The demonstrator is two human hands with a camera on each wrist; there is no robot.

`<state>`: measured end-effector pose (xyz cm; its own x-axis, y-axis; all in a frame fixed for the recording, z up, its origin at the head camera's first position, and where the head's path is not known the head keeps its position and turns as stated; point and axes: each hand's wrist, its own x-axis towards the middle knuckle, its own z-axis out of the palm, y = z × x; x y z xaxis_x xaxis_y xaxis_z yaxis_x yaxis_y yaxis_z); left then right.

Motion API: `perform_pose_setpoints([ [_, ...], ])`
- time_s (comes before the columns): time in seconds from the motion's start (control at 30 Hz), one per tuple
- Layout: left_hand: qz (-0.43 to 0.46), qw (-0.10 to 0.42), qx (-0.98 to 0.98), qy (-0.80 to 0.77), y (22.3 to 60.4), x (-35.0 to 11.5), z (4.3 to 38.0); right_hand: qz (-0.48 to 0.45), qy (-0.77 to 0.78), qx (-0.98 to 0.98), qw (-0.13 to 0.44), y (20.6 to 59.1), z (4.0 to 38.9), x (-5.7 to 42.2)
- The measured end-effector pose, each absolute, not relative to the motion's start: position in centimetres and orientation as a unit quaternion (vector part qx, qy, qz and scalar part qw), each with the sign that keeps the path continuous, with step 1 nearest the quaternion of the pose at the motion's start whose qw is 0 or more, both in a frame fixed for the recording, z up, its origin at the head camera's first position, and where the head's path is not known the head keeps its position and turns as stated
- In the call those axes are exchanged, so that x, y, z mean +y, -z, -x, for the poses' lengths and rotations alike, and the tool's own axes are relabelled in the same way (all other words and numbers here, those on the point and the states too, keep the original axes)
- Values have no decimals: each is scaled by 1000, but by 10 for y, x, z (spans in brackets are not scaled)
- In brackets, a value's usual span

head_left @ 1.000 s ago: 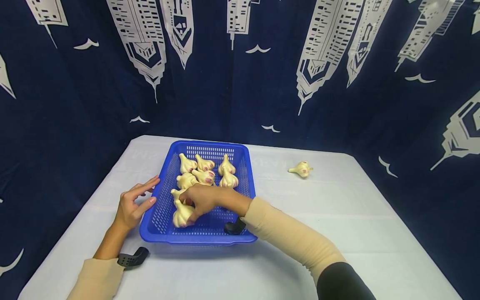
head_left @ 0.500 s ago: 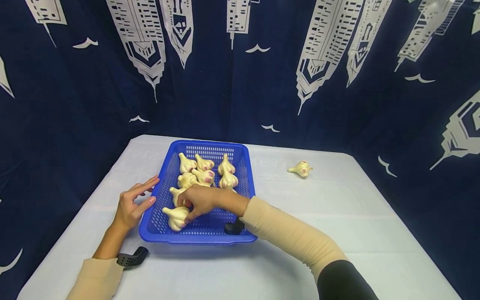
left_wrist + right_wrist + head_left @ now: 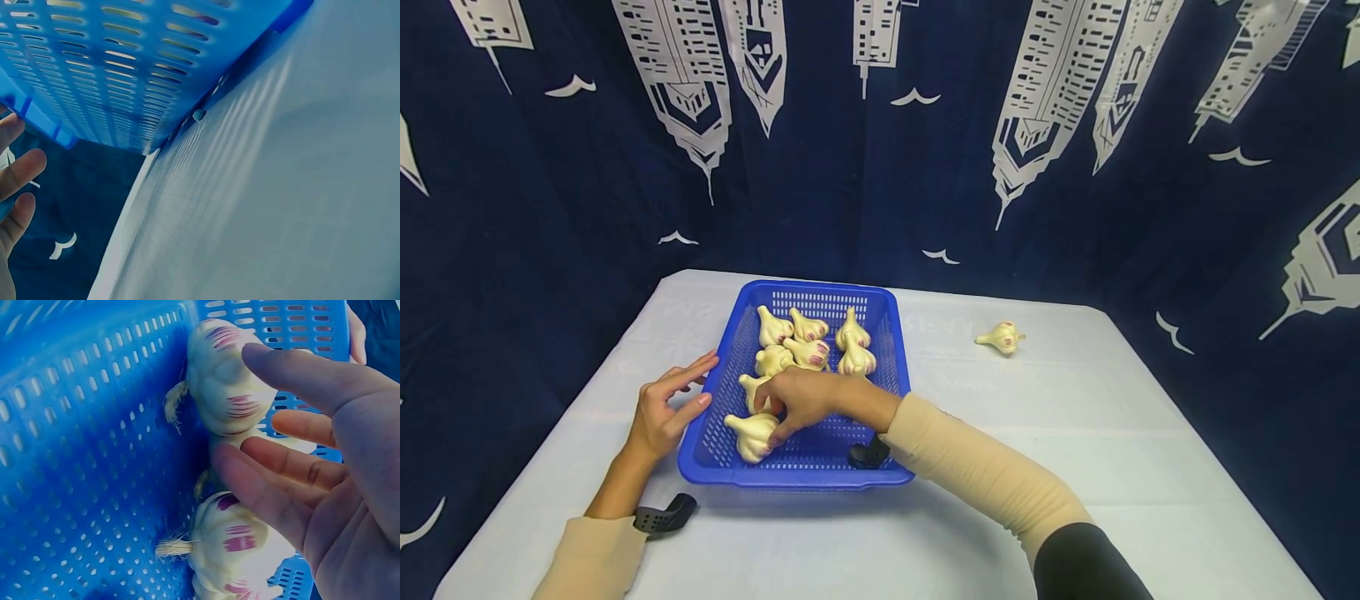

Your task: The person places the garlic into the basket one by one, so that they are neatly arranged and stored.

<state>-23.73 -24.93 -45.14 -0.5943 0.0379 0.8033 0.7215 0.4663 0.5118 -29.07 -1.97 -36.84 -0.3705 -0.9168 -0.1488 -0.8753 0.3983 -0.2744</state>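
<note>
In the head view, a blue perforated basket (image 3: pixel 797 478) holds several garlic bulbs. My right hand (image 3: pixel 805 400) is inside it, thumb tip at the nearest garlic bulb (image 3: pixel 751 437), whose stem points left. The right wrist view shows that same garlic bulb (image 3: pixel 222 369) beside the thumb, with the relaxed fingers (image 3: pixel 262 487) spread apart near another garlic bulb (image 3: pixel 234 544) with purple streaks. On the basket's left side, my left hand (image 3: pixel 662 412) rests its extended fingertips at the rim. Only some left fingers (image 3: pixel 22 172) show in the left wrist view.
A single garlic bulb (image 3: pixel 1002 338) lies on the white tablecloth (image 3: pixel 1037 408), right of the basket. Behind the table hangs a dark blue curtain (image 3: pixel 850 183) printed with white buildings. Black straps sit on both wrists.
The nearest garlic bulb has shifted left and toward the front, its stem turning left, and the right hand's hold on it has loosened. The left hand stays at the rim.
</note>
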Motion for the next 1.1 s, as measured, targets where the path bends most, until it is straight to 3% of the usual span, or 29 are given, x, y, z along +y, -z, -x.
perform_pose_setpoints([
  [0.43, 256, 368, -777, 443, 449, -251, 235, 526, 90, 832, 152, 351, 290, -9],
  [1.1, 247, 384, -766, 453, 454, -249, 240, 457, 205, 857, 123, 325, 314, 73],
])
